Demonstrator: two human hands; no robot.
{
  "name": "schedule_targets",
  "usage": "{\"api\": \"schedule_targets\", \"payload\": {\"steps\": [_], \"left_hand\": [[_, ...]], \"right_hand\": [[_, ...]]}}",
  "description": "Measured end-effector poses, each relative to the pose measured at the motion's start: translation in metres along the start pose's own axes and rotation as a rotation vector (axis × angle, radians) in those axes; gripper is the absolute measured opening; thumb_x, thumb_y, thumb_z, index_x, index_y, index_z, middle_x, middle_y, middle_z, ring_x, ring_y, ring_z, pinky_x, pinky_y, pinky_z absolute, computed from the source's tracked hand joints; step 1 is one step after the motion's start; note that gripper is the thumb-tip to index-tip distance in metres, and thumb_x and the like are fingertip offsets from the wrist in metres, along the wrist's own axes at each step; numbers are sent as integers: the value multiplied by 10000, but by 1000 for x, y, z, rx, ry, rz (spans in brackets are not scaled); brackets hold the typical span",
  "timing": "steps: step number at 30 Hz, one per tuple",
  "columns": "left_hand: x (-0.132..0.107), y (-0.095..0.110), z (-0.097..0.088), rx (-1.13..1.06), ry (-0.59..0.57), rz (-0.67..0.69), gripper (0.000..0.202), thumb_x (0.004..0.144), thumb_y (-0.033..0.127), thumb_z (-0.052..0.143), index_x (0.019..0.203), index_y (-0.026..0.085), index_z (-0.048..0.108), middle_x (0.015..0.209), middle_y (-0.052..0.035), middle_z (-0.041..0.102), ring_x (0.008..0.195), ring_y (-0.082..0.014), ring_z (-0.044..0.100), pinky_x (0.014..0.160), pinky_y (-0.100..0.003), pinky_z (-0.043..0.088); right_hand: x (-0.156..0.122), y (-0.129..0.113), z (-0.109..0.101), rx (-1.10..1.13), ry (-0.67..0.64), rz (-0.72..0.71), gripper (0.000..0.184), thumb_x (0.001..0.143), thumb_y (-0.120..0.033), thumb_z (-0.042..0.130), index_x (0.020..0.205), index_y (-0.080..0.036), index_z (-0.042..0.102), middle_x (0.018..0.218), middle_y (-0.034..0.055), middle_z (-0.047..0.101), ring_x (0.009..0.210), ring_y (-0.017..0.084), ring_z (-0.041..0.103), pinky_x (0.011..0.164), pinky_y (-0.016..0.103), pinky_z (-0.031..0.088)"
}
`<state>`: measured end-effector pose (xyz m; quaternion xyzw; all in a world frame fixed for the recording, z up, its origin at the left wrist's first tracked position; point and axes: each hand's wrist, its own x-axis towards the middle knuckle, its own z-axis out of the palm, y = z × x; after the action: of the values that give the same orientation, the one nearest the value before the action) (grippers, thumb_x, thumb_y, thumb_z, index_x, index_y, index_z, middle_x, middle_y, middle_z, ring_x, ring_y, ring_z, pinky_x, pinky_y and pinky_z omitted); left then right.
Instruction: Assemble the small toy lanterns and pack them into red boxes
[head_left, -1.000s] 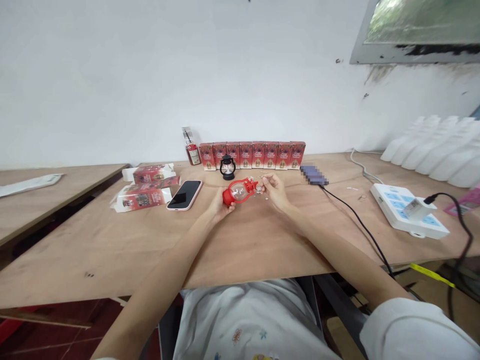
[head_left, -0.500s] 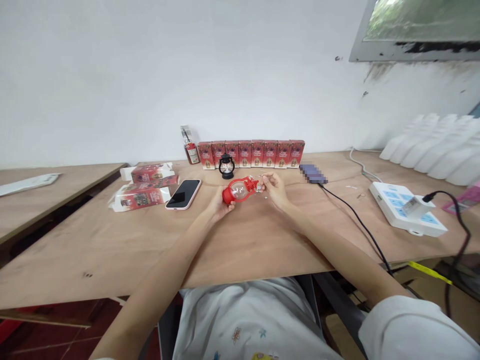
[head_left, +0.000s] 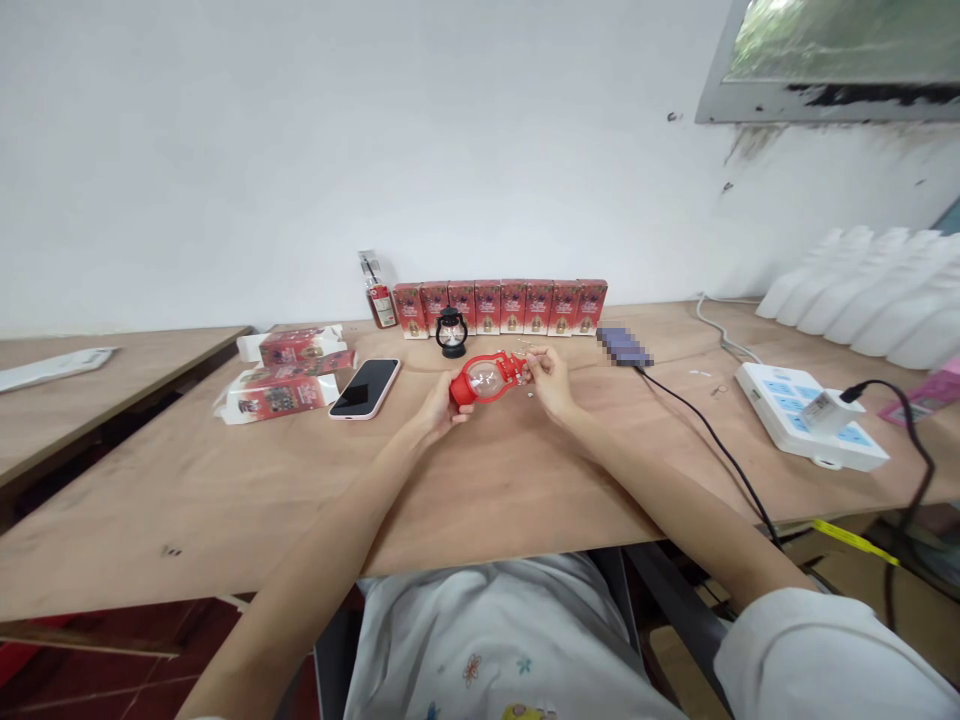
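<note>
A small red lantern (head_left: 487, 379) with a clear globe lies on its side above the table, its top pointing right. My left hand (head_left: 442, 408) is closed around its red base. At the lantern's top, my right hand (head_left: 549, 380) has thumb and fingers pinched together; what they hold is too small to make out. Tiny pale bits (head_left: 530, 394) lie on the table beside these fingers. A black lantern (head_left: 451, 333) of similar shape stands upright just behind the red one.
Several red boxes (head_left: 514, 307) stand in a row by the wall, with a small packaged item (head_left: 380, 295) to their left. Opened red cartons (head_left: 281, 388) and a phone (head_left: 365, 388) lie left. Rightward are a blurred-out purple device (head_left: 625, 347), its black cable, a power strip (head_left: 810, 415) and white bottles (head_left: 862, 290).
The red lantern has shifted slightly right within the view, closer to my right hand. Both hands keep nearly the same pose, and the camera view has moved a little.
</note>
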<state>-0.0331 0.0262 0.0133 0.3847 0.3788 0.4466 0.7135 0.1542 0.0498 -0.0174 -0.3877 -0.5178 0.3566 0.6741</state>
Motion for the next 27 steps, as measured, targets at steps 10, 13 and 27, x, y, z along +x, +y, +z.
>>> {"api": "schedule_targets", "payload": {"steps": [10,13,27], "left_hand": [[-7,1,6,134,13,94,193,870,307,441,726,178,434,495,49,413,307,-42,337,324,-120,156],[-9,-1,8,141,46,113,190,876,284,418,720,177,436,487,51,402,309,-44,340,326,-121,162],[-7,-6,5,179,-2,197,169,838,340,491,781,201,415,523,63,418,331,-52,365,345,-125,195]], "right_hand": [[-6,-3,-7,-594,25,-174,201,904,-372,355,889,-209,471,793,45,621,710,175,586,702,307,449],[-5,-5,-9,-610,11,-214,239,915,-398,321,904,-209,467,790,45,602,708,178,578,707,306,442],[-7,-7,-10,-587,-65,-248,178,889,-353,393,877,-207,495,837,64,647,760,189,596,726,313,450]]}}
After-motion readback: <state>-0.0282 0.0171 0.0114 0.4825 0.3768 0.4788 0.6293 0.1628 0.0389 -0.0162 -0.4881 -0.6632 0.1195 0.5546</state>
